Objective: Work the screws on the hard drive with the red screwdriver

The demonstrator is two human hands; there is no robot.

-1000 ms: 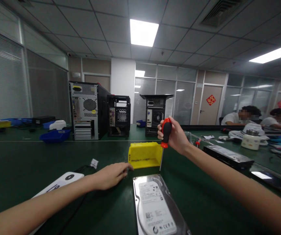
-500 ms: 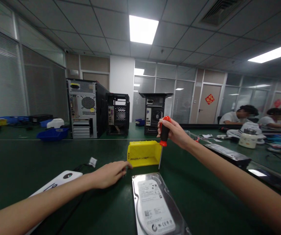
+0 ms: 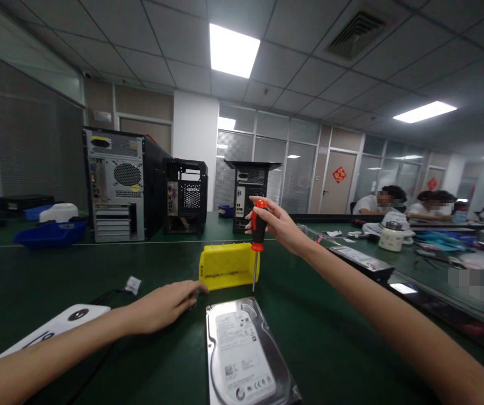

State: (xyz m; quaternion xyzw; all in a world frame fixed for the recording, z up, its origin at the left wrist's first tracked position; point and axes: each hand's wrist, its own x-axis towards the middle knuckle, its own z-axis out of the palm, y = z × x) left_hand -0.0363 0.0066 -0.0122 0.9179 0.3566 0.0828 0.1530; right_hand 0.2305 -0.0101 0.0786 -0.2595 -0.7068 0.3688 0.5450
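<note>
My right hand (image 3: 276, 225) is wrapped round the red and black handle of a screwdriver (image 3: 259, 226), held nearly upright with its shaft pointing down. The tip is at the far right corner of a silver hard drive (image 3: 242, 349), which lies label up on the green table; whether it touches cannot be told. Just behind the drive, a yellow bin (image 3: 228, 261) faces me with small dark screws inside. My left hand (image 3: 164, 306) rests on the table with fingers stretched out, the fingertips at the bin's lower left corner, holding nothing.
A white device (image 3: 52, 332) with a cable lies under my left forearm. Computer cases (image 3: 117, 191) stand along the back, with a blue bin (image 3: 50, 233) to their left. Another hard drive (image 3: 362, 259) and a cream jar (image 3: 391, 239) are on the right. People (image 3: 379, 201) sit farther off.
The view has swung right, so everything appears farther left. Both hands keep about the same places; the screwdriver tip sits slightly closer to the drive's corner.
</note>
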